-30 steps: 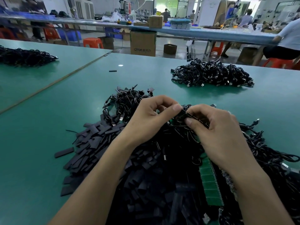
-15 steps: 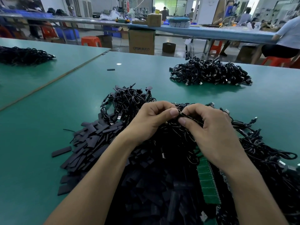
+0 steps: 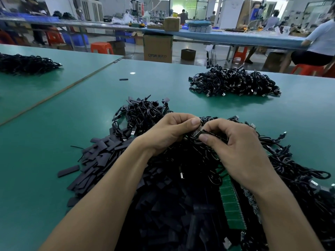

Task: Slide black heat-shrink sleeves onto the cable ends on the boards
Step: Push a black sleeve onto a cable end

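Our left hand point(image 3: 168, 134) and right hand point(image 3: 235, 147) have closed together over the sleeve heap point(image 3: 163, 205) by the near edge of the bench point(image 3: 45, 142); left pinches the cable end point(image 3: 196, 133), right the dark strip point(image 3: 211, 132); sleeving looks under way.

Green worktables point(image 3: 163, 84), orange stools point(image 3: 101, 48)

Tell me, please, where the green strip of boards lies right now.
Head view: the green strip of boards lies lower right, just below the right hand, with black sleeves to its left and tangled cables to its right.
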Demonstrator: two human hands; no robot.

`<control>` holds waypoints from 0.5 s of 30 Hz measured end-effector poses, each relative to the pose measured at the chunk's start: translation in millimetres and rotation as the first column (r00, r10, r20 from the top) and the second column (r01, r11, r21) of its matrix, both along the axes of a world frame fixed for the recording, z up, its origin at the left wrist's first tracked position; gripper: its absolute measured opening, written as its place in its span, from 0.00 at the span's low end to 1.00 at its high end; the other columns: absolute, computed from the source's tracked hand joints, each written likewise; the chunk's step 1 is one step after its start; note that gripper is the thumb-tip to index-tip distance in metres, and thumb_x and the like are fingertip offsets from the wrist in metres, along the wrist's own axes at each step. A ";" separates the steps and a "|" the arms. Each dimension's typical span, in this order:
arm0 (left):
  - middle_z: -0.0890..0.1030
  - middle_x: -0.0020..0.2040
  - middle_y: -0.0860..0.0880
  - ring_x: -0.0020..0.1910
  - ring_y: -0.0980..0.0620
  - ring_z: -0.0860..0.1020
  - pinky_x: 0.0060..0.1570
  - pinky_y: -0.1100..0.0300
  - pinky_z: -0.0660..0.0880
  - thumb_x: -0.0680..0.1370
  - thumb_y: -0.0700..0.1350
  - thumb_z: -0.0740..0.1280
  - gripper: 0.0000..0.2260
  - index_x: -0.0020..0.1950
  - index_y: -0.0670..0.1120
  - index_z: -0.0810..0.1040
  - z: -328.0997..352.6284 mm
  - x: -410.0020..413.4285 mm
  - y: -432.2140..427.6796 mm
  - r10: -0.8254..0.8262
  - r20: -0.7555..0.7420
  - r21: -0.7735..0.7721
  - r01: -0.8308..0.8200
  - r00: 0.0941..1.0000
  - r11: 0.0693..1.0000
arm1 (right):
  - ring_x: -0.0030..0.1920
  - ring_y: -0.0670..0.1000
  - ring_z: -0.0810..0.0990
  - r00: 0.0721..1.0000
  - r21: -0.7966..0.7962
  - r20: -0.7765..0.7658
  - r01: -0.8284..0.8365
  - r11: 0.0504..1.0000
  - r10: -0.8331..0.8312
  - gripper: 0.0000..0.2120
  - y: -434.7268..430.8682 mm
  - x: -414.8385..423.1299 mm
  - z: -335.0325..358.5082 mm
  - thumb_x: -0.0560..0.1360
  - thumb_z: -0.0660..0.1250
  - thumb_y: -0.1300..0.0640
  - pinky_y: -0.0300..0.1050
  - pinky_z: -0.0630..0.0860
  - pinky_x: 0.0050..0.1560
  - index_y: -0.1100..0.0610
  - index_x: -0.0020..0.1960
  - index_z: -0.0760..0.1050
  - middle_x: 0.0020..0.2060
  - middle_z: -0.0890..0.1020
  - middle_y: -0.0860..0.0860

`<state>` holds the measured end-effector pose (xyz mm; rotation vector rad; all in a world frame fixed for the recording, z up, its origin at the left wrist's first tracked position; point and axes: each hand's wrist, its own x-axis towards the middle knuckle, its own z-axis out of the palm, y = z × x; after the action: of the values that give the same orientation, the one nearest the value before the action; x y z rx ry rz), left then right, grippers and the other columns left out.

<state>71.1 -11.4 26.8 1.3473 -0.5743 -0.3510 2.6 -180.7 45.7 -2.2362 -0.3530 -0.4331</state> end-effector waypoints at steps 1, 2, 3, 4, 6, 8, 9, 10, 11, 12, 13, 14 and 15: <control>0.79 0.31 0.57 0.26 0.64 0.72 0.27 0.73 0.67 0.80 0.45 0.63 0.14 0.37 0.51 0.84 -0.8 -0.5 -1.4 0.015 -0.010 -0.012 -0.015 1.000 1.000 | 0.42 0.43 0.81 1.000 0.008 0.004 0.009 1.000 -0.009 0.02 0.0 -0.5 -0.2 0.75 0.72 0.52 0.51 0.76 0.51 0.47 0.44 0.80 0.38 0.83 0.41; 0.79 0.31 0.57 0.25 0.64 0.70 0.26 0.72 0.65 0.79 0.46 0.64 0.14 0.36 0.51 0.84 -1.4 -0.7 -3.1 0.059 -0.011 -0.016 -0.059 0.998 0.998 | 0.40 0.41 0.79 1.000 0.025 0.009 0.026 0.999 -0.026 0.03 -0.2 -0.5 -0.1 0.75 0.73 0.52 0.47 0.75 0.47 0.47 0.44 0.80 0.37 0.83 0.40; 0.78 0.31 0.57 0.25 0.63 0.68 0.26 0.71 0.63 0.78 0.48 0.66 0.13 0.35 0.52 0.83 -1.9 -0.8 -4.9 0.120 -0.007 -0.022 -0.120 0.993 0.993 | 0.38 0.40 0.78 0.999 0.042 0.011 0.047 0.998 -0.048 0.03 0.0 -0.6 0.1 0.74 0.74 0.52 0.43 0.73 0.44 0.46 0.43 0.80 0.36 0.82 0.38; 0.79 0.32 0.56 0.26 0.62 0.67 0.27 0.70 0.62 0.77 0.49 0.67 0.13 0.34 0.52 0.83 -1.5 -1.6 -6.1 0.189 -0.002 -0.044 -0.189 0.982 0.981 | 0.37 0.39 0.78 0.997 0.050 0.009 0.071 0.996 -0.071 0.04 0.5 -0.6 0.2 0.74 0.74 0.52 0.40 0.71 0.41 0.46 0.42 0.79 0.36 0.81 0.37; 0.80 0.35 0.56 0.28 0.62 0.67 0.30 0.68 0.63 0.77 0.53 0.69 0.13 0.33 0.54 0.83 4.3 -4.6 -6.9 0.338 -0.025 -0.151 -0.338 0.941 0.929 | 0.37 0.40 0.77 0.992 0.046 0.011 0.128 0.991 -0.129 0.07 1.9 -0.7 0.3 0.75 0.73 0.51 0.40 0.71 0.39 0.46 0.41 0.77 0.36 0.80 0.38; 0.82 0.37 0.57 0.32 0.62 0.71 0.35 0.66 0.68 0.76 0.54 0.66 0.13 0.33 0.55 0.84 18.3 -10.3 -1.5 0.464 -0.097 -0.308 -0.470 0.881 0.827 | 0.38 0.42 0.77 0.979 0.044 0.036 0.199 0.979 -0.200 0.08 2.9 -1.1 1.1 0.76 0.73 0.52 0.47 0.76 0.41 0.46 0.41 0.75 0.34 0.80 0.42; 0.83 0.39 0.56 0.35 0.61 0.74 0.39 0.64 0.70 0.78 0.54 0.65 0.14 0.34 0.55 0.83 26.2 -14.0 3.2 0.499 -0.134 -0.392 -0.508 0.856 0.767 | 0.39 0.43 0.78 0.970 0.043 0.053 0.235 0.971 -0.237 0.08 3.2 -1.7 1.6 0.76 0.73 0.52 0.51 0.78 0.42 0.47 0.41 0.75 0.34 0.79 0.42; 0.83 0.40 0.55 0.39 0.59 0.77 0.43 0.62 0.72 0.80 0.53 0.63 0.15 0.36 0.54 0.83 33.5 -17.8 9.6 0.522 -0.162 -0.469 -0.531 0.837 0.706 | 0.40 0.47 0.78 0.961 0.042 0.068 0.267 0.963 -0.269 0.08 3.7 -2.4 2.2 0.76 0.72 0.52 0.54 0.78 0.43 0.47 0.42 0.74 0.35 0.79 0.42; 0.83 0.40 0.54 0.40 0.57 0.79 0.45 0.60 0.74 0.82 0.52 0.62 0.14 0.39 0.52 0.81 39.8 -22.1 15.7 0.545 -0.179 -0.530 -0.547 0.819 0.648 | 0.41 0.49 0.79 0.952 0.044 0.075 0.293 0.955 -0.295 0.07 4.3 -3.0 2.8 0.76 0.72 0.52 0.55 0.79 0.44 0.47 0.42 0.75 0.36 0.79 0.42; 0.82 0.38 0.54 0.37 0.56 0.79 0.43 0.58 0.76 0.83 0.51 0.61 0.12 0.43 0.50 0.77 44.8 -26.8 21.0 0.587 -0.177 -0.563 -0.570 0.790 0.598 | 0.42 0.50 0.79 0.947 0.047 0.079 0.307 0.951 -0.310 0.07 5.0 -3.3 3.1 0.76 0.72 0.53 0.55 0.79 0.45 0.47 0.43 0.75 0.37 0.79 0.41; 0.80 0.35 0.54 0.32 0.56 0.77 0.39 0.59 0.76 0.84 0.50 0.60 0.09 0.46 0.49 0.74 48.4 -31.7 25.0 0.657 -0.149 -0.561 -0.610 0.739 0.560 | 0.44 0.50 0.79 0.947 0.041 0.085 0.306 0.951 -0.309 0.07 5.9 -3.2 3.3 0.76 0.73 0.53 0.54 0.79 0.47 0.47 0.44 0.75 0.38 0.79 0.40; 0.78 0.32 0.54 0.28 0.57 0.72 0.33 0.62 0.73 0.84 0.49 0.60 0.08 0.47 0.49 0.72 50.3 -36.9 27.6 0.737 -0.096 -0.535 -0.659 0.669 0.529 | 0.44 0.49 0.79 0.952 0.025 0.093 0.291 0.956 -0.292 0.07 7.3 -3.6 3.4 0.76 0.73 0.55 0.52 0.78 0.48 0.46 0.46 0.75 0.39 0.79 0.39; 0.75 0.30 0.55 0.25 0.58 0.69 0.28 0.64 0.69 0.85 0.48 0.61 0.08 0.47 0.50 0.72 50.7 -40.7 28.8 0.806 -0.029 -0.505 -0.705 0.591 0.499 | 0.44 0.47 0.78 0.959 0.003 0.102 0.267 0.964 -0.266 0.09 9.6 -4.5 3.6 0.75 0.74 0.56 0.48 0.77 0.49 0.46 0.47 0.75 0.41 0.79 0.39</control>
<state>30.4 17.4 77.6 1.0288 -0.1506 0.6632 -1.9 -171.1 49.3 -2.2858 -0.1049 -0.6906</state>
